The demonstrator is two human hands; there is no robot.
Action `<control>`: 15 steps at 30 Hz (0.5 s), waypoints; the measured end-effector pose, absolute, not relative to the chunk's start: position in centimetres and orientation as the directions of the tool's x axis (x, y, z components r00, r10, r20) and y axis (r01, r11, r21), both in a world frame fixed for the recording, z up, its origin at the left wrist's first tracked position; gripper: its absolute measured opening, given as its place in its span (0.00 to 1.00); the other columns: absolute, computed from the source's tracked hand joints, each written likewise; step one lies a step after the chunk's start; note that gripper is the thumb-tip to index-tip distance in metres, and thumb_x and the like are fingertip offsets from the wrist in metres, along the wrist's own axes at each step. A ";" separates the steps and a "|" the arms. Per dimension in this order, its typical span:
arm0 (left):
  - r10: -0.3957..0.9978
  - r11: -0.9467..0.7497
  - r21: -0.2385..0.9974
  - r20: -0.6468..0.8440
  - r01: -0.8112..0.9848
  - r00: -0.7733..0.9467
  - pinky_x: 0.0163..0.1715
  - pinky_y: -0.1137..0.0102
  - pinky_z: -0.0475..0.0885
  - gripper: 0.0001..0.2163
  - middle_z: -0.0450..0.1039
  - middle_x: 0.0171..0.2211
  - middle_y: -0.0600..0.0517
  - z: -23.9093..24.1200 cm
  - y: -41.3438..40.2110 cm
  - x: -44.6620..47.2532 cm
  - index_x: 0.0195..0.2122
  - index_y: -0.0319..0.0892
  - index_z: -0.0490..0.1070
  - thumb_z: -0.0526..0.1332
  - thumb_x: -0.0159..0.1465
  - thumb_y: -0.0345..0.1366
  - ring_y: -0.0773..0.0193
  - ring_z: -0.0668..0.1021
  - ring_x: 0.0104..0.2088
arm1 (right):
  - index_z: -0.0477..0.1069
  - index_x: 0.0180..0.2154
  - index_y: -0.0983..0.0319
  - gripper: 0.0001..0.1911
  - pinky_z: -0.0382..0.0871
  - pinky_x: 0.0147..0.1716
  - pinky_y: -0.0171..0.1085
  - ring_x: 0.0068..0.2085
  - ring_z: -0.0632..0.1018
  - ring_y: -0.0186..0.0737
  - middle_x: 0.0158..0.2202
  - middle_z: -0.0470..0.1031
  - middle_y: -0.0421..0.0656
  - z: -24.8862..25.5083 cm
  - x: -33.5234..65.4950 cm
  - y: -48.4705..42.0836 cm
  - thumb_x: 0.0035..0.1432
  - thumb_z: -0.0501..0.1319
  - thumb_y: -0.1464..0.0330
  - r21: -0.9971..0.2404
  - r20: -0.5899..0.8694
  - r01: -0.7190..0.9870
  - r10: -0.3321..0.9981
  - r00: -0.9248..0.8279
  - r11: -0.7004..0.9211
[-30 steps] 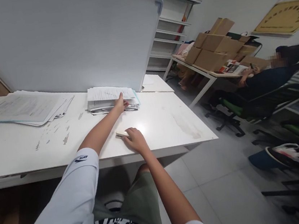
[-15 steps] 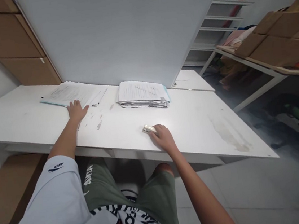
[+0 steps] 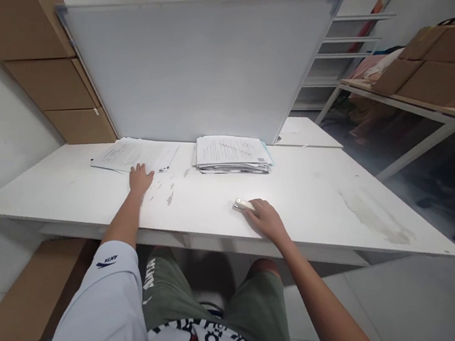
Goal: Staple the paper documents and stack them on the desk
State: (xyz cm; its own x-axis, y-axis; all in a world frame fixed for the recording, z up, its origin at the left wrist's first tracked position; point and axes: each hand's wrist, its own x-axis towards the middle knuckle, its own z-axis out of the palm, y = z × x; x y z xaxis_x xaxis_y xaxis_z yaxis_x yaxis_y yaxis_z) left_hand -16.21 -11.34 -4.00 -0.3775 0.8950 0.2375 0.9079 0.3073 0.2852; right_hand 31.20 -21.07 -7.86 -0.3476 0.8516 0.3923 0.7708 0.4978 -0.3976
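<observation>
white paper piles [image 3: 231,150]: two; right fingers [image 3: 260,204] hold one stapler [image 3: 243,205], apparently.

one left hand [image 3: 140,178], one right hand [image 3: 266,219], one stapler [image 3: 243,204] just below frame centre, two paper piles [image 3: 231,149] above, one whiteboard [image 3: 206,68] top centre, three stacked boxes [image 3: 51,84] upper left

Left arm [image 3: 126,216] stretched over the surface's [image 3: 317,192] front edge, left grip [image 3: 140,179] palm-down, fingers [image 3: 139,171] spread, right forearm [image 3: 319,289] crossing that edge, right grip [image 3: 266,218] curled
</observation>
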 end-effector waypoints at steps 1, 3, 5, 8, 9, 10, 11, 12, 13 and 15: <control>0.883 0.336 0.280 0.239 0.899 -0.404 0.66 0.46 0.40 0.35 0.46 0.71 0.34 -4.1 -11.3 -16.1 0.69 0.31 0.53 0.52 0.66 0.49 0.35 0.46 0.70 | 0.71 0.44 0.61 0.15 0.68 0.43 0.44 0.44 0.75 0.50 0.43 0.77 0.50 -7.9 31.2 -21.1 0.66 0.52 0.60 -0.397 0.394 0.770 0.850 -0.348 0.499; 0.840 0.419 0.292 0.233 0.860 -0.489 0.65 0.41 0.37 0.39 0.43 0.71 0.31 -4.1 -11.4 -15.9 0.70 0.31 0.50 0.53 0.64 0.53 0.31 0.43 0.70 | 0.71 0.43 0.60 0.15 0.68 0.42 0.44 0.43 0.75 0.49 0.42 0.76 0.50 -8.0 31.3 -21.1 0.66 0.52 0.59 -0.397 0.397 0.772 0.852 -0.342 0.496; 0.808 0.477 0.317 0.209 0.820 -0.551 0.64 0.41 0.38 0.42 0.42 0.70 0.26 -4.2 -11.5 -15.7 0.70 0.28 0.47 0.54 0.64 0.54 0.28 0.45 0.69 | 0.71 0.42 0.60 0.15 0.68 0.42 0.44 0.43 0.75 0.50 0.41 0.76 0.50 -8.0 31.3 -21.2 0.66 0.52 0.58 -0.401 0.393 0.773 0.855 -0.339 0.491; 0.826 0.452 0.323 0.199 0.831 -0.527 0.64 0.44 0.41 0.40 0.45 0.69 0.24 -4.4 -11.6 -15.6 0.70 0.26 0.49 0.52 0.66 0.52 0.30 0.49 0.69 | 0.71 0.41 0.59 0.15 0.68 0.42 0.44 0.43 0.74 0.50 0.41 0.75 0.50 -7.9 31.4 -21.4 0.66 0.51 0.58 -0.413 0.382 0.767 0.858 -0.343 0.490; 0.843 0.424 0.311 0.208 0.851 -0.496 0.65 0.44 0.42 0.37 0.46 0.69 0.25 -4.5 -11.7 -15.7 0.69 0.26 0.50 0.51 0.66 0.50 0.31 0.50 0.69 | 0.71 0.41 0.59 0.15 0.68 0.42 0.44 0.43 0.74 0.51 0.41 0.75 0.50 -7.9 31.4 -21.4 0.66 0.52 0.57 -0.416 0.377 0.766 0.859 -0.345 0.490; 0.862 0.390 0.295 0.215 0.872 -0.459 0.65 0.45 0.43 0.35 0.47 0.69 0.26 -4.6 -11.7 -15.7 0.69 0.27 0.52 0.50 0.67 0.48 0.32 0.51 0.69 | 0.71 0.41 0.59 0.15 0.68 0.42 0.45 0.44 0.74 0.51 0.41 0.75 0.50 -7.9 31.4 -21.5 0.65 0.52 0.57 -0.419 0.374 0.766 0.861 -0.345 0.488; 0.881 0.354 0.280 0.220 0.892 -0.419 0.65 0.46 0.44 0.33 0.48 0.69 0.27 -4.6 -11.7 -15.7 0.69 0.28 0.53 0.50 0.68 0.45 0.34 0.51 0.69 | 0.71 0.41 0.59 0.15 0.68 0.43 0.45 0.44 0.74 0.51 0.41 0.75 0.50 -7.9 31.4 -21.5 0.65 0.52 0.57 -0.420 0.371 0.767 0.863 -0.343 0.485; 0.898 0.319 0.267 0.222 0.909 -0.380 0.65 0.47 0.45 0.31 0.49 0.69 0.29 -4.6 -11.7 -15.8 0.69 0.29 0.54 0.49 0.68 0.42 0.36 0.52 0.69 | 0.71 0.41 0.59 0.15 0.68 0.43 0.45 0.44 0.74 0.51 0.41 0.75 0.50 -7.9 31.4 -21.5 0.65 0.52 0.57 -0.421 0.369 0.767 0.864 -0.342 0.483; 0.913 0.285 0.258 0.222 0.923 -0.344 0.65 0.49 0.47 0.30 0.51 0.69 0.30 -4.6 -11.7 -15.8 0.69 0.30 0.55 0.49 0.68 0.40 0.38 0.53 0.69 | 0.71 0.41 0.59 0.15 0.68 0.43 0.45 0.44 0.74 0.51 0.41 0.75 0.50 -7.9 31.4 -21.5 0.65 0.52 0.57 -0.421 0.368 0.768 0.865 -0.342 0.483; 0.933 0.228 0.254 0.220 0.940 -0.286 0.65 0.51 0.49 0.28 0.53 0.68 0.33 -4.6 -11.7 -15.8 0.68 0.32 0.57 0.48 0.68 0.35 0.41 0.55 0.69 | 0.71 0.41 0.59 0.15 0.68 0.43 0.45 0.44 0.74 0.51 0.41 0.75 0.50 -7.8 31.4 -21.5 0.65 0.52 0.58 -0.420 0.365 0.769 0.866 -0.343 0.482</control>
